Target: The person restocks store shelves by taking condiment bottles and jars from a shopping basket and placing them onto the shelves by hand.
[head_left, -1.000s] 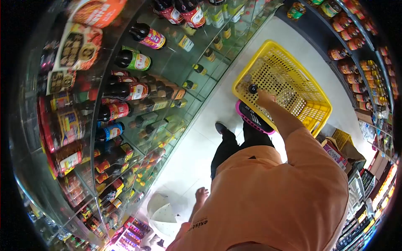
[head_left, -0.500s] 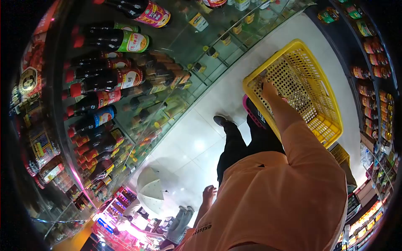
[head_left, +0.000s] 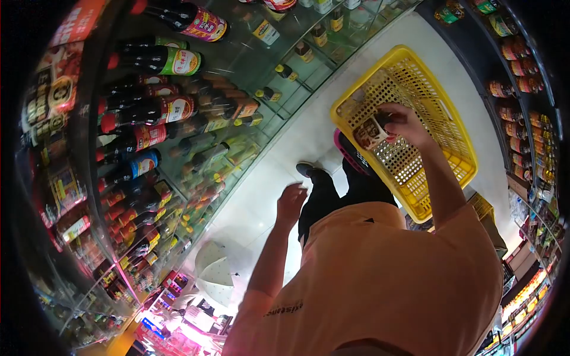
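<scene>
My right hand (head_left: 408,126) is closed on a dark jar (head_left: 369,133) with a brown, red and white label, over the inside of the yellow plastic basket (head_left: 466,133). Its fingers wrap round the dark end, and the label faces up. My left hand (head_left: 291,204) is raised in front of the glass shelves, fingers loosely bent and slightly blurred, with nothing visible in it. The basket's bottom and sides are full of holes.
Glass shelves of dark sauce bottles (head_left: 178,110) stand along the left. More shelves with jars (head_left: 513,113) run down the right. A pale umbrella (head_left: 214,273) is at the lower left, and a pink-rimmed basket (head_left: 350,155) is beside the yellow one.
My right hand has risen from the basket's far end and now shows a jar. My left hand has come up and forward. The basket has shifted slightly left in view.
</scene>
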A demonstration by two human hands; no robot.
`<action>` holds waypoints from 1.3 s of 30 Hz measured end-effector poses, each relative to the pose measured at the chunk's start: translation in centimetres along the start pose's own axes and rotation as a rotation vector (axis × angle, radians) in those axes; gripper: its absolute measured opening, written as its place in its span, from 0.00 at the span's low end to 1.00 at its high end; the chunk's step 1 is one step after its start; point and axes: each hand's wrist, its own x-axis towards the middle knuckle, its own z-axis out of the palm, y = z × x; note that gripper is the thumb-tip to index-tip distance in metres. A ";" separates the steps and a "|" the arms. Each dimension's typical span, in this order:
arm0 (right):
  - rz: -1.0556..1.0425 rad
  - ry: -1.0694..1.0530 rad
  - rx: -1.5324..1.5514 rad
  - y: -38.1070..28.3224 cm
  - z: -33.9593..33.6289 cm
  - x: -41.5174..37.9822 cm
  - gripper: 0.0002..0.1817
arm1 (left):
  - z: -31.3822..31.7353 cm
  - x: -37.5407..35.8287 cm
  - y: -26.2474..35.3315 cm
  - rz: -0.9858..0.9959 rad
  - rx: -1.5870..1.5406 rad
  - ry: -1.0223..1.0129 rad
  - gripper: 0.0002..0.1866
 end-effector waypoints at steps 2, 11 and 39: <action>0.056 -0.082 0.033 -3.2 1.6 -1.2 0.35 | 2.1 2.7 3.3 0.000 -0.373 -0.185 0.21; -0.206 -0.508 0.185 -7.5 7.5 -0.7 0.36 | 8.2 2.8 13.8 -0.107 -0.803 -0.689 0.38; 0.374 0.392 -0.747 29.7 -7.6 5.1 0.33 | 3.8 -3.9 4.0 -0.055 -0.923 -0.305 0.45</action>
